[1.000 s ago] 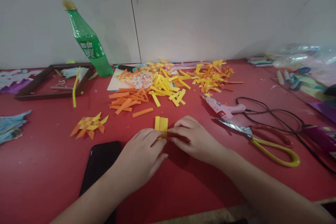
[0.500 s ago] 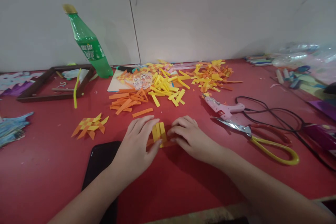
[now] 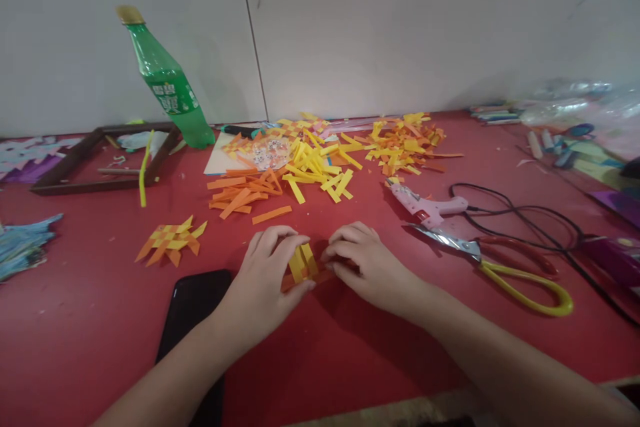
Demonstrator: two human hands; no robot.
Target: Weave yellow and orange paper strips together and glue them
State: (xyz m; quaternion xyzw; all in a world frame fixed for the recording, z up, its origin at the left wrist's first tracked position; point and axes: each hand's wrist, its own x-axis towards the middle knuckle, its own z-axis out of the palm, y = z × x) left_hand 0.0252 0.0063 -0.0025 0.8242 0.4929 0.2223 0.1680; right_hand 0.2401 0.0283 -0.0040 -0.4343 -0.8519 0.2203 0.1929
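Holds yellow strips (image 3: 302,264) in half-closed left hand (image 3: 273,270), between thumb and forefinger, just below frame centre. Curls right hand (image 3: 365,261) narrowly beside them; cannot tell its hold.

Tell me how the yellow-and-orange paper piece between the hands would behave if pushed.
The piece is probably very light, being just narrow paper strips. Its yellow strips show a gap, so they might slide apart. They look flat and straight, so they would likely hold shape until pressed, then crease.
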